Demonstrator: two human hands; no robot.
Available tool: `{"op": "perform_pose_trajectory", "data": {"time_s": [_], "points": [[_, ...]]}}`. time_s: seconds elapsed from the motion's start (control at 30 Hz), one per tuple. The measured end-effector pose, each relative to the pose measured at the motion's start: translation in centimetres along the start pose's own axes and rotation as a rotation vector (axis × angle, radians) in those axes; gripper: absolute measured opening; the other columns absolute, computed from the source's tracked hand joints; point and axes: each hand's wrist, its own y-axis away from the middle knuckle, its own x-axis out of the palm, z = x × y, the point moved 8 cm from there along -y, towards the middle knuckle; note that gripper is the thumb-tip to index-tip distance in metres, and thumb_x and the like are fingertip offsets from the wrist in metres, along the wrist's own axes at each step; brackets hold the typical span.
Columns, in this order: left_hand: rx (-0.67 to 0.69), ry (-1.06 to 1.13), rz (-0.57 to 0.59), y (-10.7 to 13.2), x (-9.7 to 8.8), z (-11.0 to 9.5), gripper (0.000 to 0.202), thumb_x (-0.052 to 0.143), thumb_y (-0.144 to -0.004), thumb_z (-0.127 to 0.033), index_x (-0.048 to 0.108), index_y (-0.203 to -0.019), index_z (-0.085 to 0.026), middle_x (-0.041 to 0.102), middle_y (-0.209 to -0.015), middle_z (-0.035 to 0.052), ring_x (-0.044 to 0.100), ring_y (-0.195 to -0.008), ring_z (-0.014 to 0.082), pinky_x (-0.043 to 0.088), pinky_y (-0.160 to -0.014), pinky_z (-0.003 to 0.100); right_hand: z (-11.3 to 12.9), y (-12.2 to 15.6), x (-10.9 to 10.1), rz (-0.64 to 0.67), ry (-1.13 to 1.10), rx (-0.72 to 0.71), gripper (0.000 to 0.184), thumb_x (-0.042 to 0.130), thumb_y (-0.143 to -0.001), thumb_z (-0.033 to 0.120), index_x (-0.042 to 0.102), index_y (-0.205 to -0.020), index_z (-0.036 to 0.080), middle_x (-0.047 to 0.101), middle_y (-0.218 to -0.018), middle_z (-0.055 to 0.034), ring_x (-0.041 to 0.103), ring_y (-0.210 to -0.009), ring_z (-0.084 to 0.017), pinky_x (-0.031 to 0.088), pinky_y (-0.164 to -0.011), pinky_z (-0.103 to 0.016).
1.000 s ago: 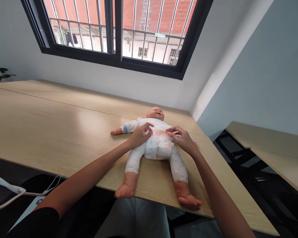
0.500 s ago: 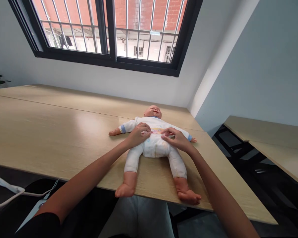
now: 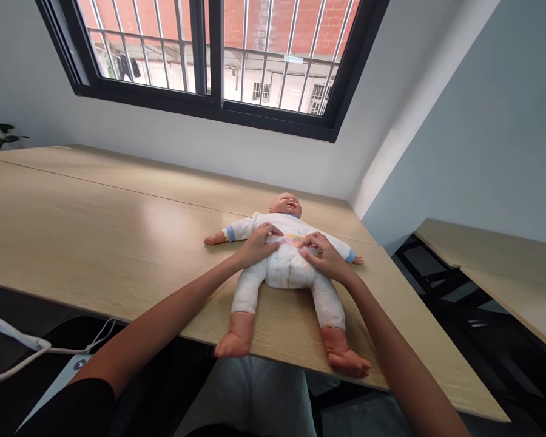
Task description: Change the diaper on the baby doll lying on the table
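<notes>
My left hand [image 3: 257, 246] and right hand [image 3: 323, 255] rest on the belly of a white soft-bodied baby doll with a vinyl head [image 3: 287, 273], on either side of its pastel-printed waistband [image 3: 292, 241], with the hands nearly meeting. Both grips are narrow, fingertips pressed in, but I cannot tell whether they pinch the fabric or only lie on it. The doll lies on its back on a pale wood-laminate bench [image 3: 118, 230], mid-width, head toward the far edge, feet at the near edge. Risks: a pull toward me could tip the legs over that edge and drag the doll with them. The fabric is soft, so a fingertip could slip off and lose the hold. A white cable [image 3: 18, 340] below the near edge could catch my left forearm if it drops.
</notes>
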Motion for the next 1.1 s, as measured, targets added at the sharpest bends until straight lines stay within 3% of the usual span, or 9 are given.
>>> {"op": "perform_pose_trajectory", "data": {"time_s": [0.3,0.47,0.6,0.7,0.8,1.0,1.1], "points": [[0.093,-0.104,0.018,0.0,0.1,-0.5,0.017,0.059,-0.087,-0.024,0.074,-0.093,-0.017,0.063,-0.104,0.0082,0.059,-0.103,0.0187,0.049,-0.1,0.038,-1.2,-0.5,-0.3,-0.096,-0.173,-0.063,0.046,0.057,-0.081,0.053,0.06,-0.099,0.011,0.059,-0.112,-0.0066,0.053,-0.106,-0.007,0.042,-0.098,-0.022],[0.134,-0.174,0.164,0.3,1.0,-1.2,0.029,0.049,-0.094,-0.024,0.072,-0.111,-0.021,0.064,-0.125,0.0075,0.055,-0.122,0.0236,0.042,-0.111,0.046,-2.4,-0.8,-0.5,-0.11,-0.457,0.01,0.064,0.065,-0.07,0.066,0.051,-0.097,0.01,0.057,-0.12,-0.0087,0.054,-0.1,-0.004,0.045,-0.087,-0.014],[0.112,-0.285,0.355,1.0,2.5,-1.4,0.039,0.04,-0.099,-0.029,0.06,-0.132,-0.031,0.052,-0.146,0.0009,0.037,-0.145,0.0285,0.026,-0.119,0.062,-3.5,-1.1,-1.1,-0.206,-0.59,0.052,0.069,0.069,-0.065,0.067,0.049,-0.1,0.011,0.057,-0.122,-0.0089,0.055,-0.103,-0.005,0.047,-0.088,-0.014],[0.111,-0.315,0.436,1.4,3.2,-1.7,0.04,0.04,-0.1,-0.034,0.055,-0.137,-0.032,0.047,-0.15,0.0004,0.031,-0.149,0.0294,0.022,-0.118,0.065,-3.9,-1.7,-1.1,-0.251,-0.546,0.067,0.074,0.067,-0.063,0.073,0.049,-0.1,0.011,0.057,-0.124,-0.0105,0.056,-0.103,-0.006,0.048,-0.086,-0.015],[0.12,-0.287,0.424,1.4,3.2,-1.9,0.037,0.044,-0.099,-0.033,0.058,-0.133,-0.032,0.052,-0.146,0.0013,0.034,-0.148,0.0298,0.023,-0.118,0.064,-3.8,-2.5,-0.5,-0.251,-0.46,0.062,0.079,0.063,-0.062,0.079,0.053,-0.1,0.011,0.056,-0.127,-0.0115,0.057,-0.104,-0.008,0.048,-0.083,-0.016],[0.117,-0.28,0.405,1.3,3.3,-1.4,0.034,0.048,-0.097,-0.035,0.061,-0.129,-0.032,0.056,-0.142,0.0012,0.036,-0.147,0.0285,0.023,-0.12,0.059,-3.2,-3.1,0.7,-0.213,-0.329,0.04,0.077,0.067,-0.059,0.076,0.066,-0.098,0.01,0.059,-0.121,-0.0097,0.056,-0.112,-0.012,0.047,-0.106,-0.027],[0.117,-0.283,0.379,1.3,3.2,-1.4,0.033,0.048,-0.096,-0.034,0.063,-0.125,-0.03,0.057,-0.14,0.0027,0.038,-0.146,0.0275,0.023,-0.121,0.057,-3.1,-3.0,0.9,-0.177,-0.341,0.036,0.072,0.07,-0.06,0.072,0.068,-0.099,0.01,0.059,-0.121,-0.0102,0.056,-0.115,-0.013,0.046,-0.11,-0.03]]}}
